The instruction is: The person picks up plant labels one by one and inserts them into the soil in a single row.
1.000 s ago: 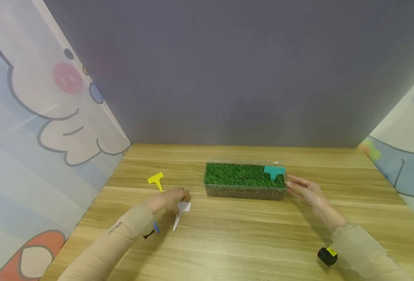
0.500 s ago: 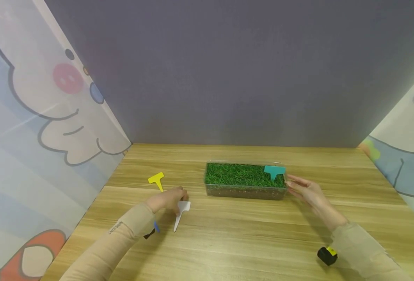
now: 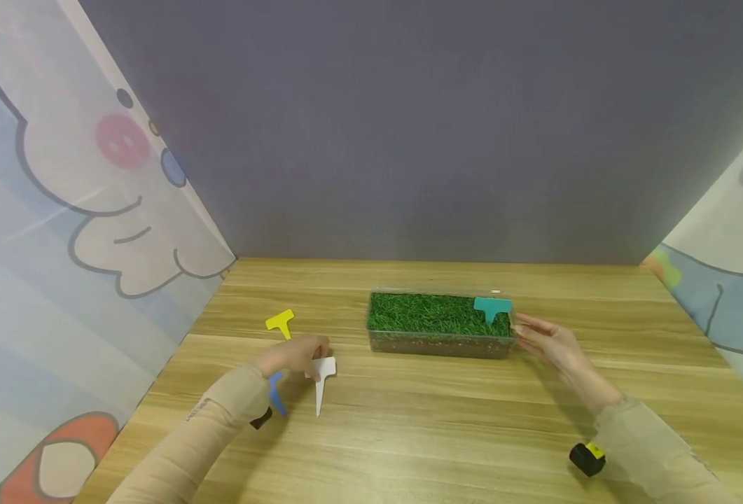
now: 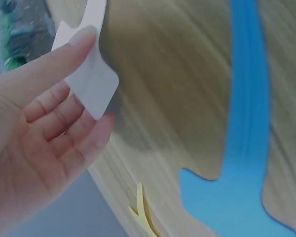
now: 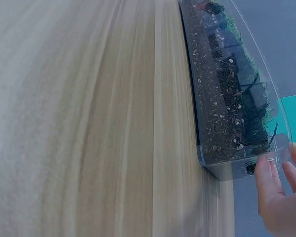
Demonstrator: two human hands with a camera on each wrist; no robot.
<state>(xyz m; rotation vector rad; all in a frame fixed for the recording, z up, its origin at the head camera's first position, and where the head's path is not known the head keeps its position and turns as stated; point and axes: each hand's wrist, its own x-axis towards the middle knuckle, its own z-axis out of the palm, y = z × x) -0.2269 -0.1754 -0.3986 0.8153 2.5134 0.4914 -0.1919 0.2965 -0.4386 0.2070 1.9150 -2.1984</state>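
Observation:
My left hand (image 3: 295, 355) pinches a white T-shaped plant label (image 4: 93, 81) between thumb and fingers; its pointed stem (image 3: 319, 399) aims toward me in the head view. Beside that wrist lies a blue plant label (image 4: 246, 163), partly hidden by the arm in the head view. A yellow plant label (image 3: 279, 322) lies just beyond the left hand. My right hand (image 3: 554, 350) touches the right end of a clear planter box (image 5: 222, 168) with extended fingers. Green turf (image 3: 421, 313) covers its soil, and a teal plant label (image 3: 493, 306) stands upright at its right end.
The wooden table (image 3: 409, 420) meets a grey panel (image 3: 409, 140) at the back. Cartoon-printed walls (image 3: 43, 315) stand at both sides. A black-and-yellow block (image 3: 588, 459) is by the right sleeve, and a dark piece (image 3: 260, 418) by the left sleeve.
My left hand has shifted slightly left and turned the white label, whose stem now points more directly toward me. More of the blue label shows. The right hand and planter box stay put.

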